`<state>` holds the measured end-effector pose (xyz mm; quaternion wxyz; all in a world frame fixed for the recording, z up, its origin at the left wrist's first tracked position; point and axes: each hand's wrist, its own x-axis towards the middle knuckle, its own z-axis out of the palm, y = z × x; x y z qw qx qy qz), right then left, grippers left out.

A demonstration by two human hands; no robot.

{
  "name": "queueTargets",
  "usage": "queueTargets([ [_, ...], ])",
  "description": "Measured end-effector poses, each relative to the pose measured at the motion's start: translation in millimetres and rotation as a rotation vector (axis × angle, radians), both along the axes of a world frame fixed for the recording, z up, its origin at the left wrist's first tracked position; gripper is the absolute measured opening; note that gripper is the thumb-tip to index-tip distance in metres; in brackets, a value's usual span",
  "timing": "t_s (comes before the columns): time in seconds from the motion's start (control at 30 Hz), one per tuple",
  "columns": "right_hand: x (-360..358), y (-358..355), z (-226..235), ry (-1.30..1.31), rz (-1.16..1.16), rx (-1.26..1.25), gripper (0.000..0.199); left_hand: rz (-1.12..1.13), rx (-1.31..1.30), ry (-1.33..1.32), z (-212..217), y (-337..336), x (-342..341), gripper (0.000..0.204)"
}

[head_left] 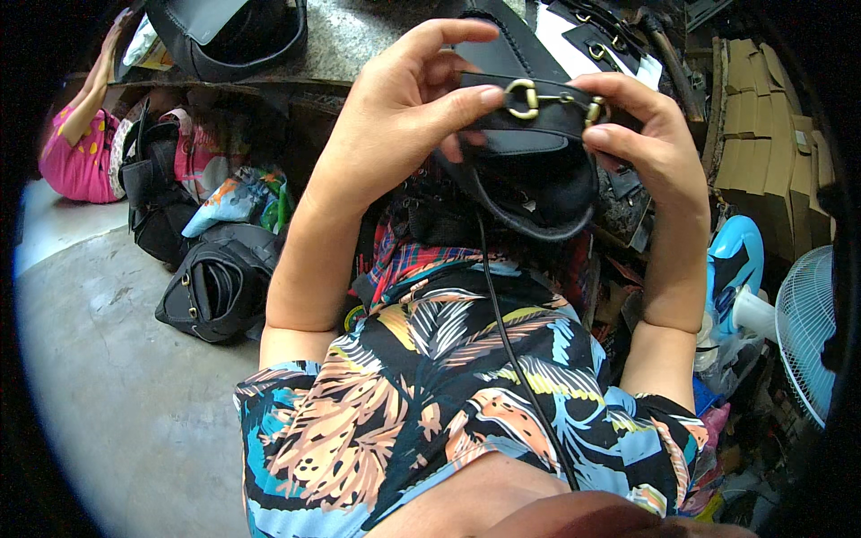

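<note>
1. Head view: left hand (408, 117) pinches a black band (549, 119), thumb touching the brass-toned fitting (531, 100) near its left ring; right hand (641, 130) grips around the other ring.
2. Head view: black bag (529, 143) just below the fingers, its handle (572, 229) drooping lower.
3. Head view, judged: fitting already lies along the band; fastening or checking may remain (fingers cover the ends, cannot tell). Ringed black pieces (596, 49) beyond right fingers.
</note>
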<state>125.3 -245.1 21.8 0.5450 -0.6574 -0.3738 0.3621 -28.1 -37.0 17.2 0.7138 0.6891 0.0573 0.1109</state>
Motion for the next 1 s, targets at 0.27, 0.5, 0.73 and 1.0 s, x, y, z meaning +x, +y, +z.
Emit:
queueTargets([
  [0.27,2.5,-0.5,-11.9,0.062,-0.017,0.01,0.04,0.061,0.051,0.101,-6.7,3.3,-8.4,0.036],
  [0.5,1.5,-2.2,-15.4,0.025,-0.07,0.009,0.038,0.063,0.042,0.107,-7.4,0.4,-11.0,0.035],
  [0.73,-1.1,-4.7,-12.1,-0.008,-0.038,0.006,0.032,0.068,0.058,0.121,-7.2,-3.0,-17.1,0.031],
  [1.0,-23.2,-8.4,2.3,-0.524,0.122,0.045,0.023,0.064,0.045,0.175,-3.7,-16.0,-40.0,0.031],
])
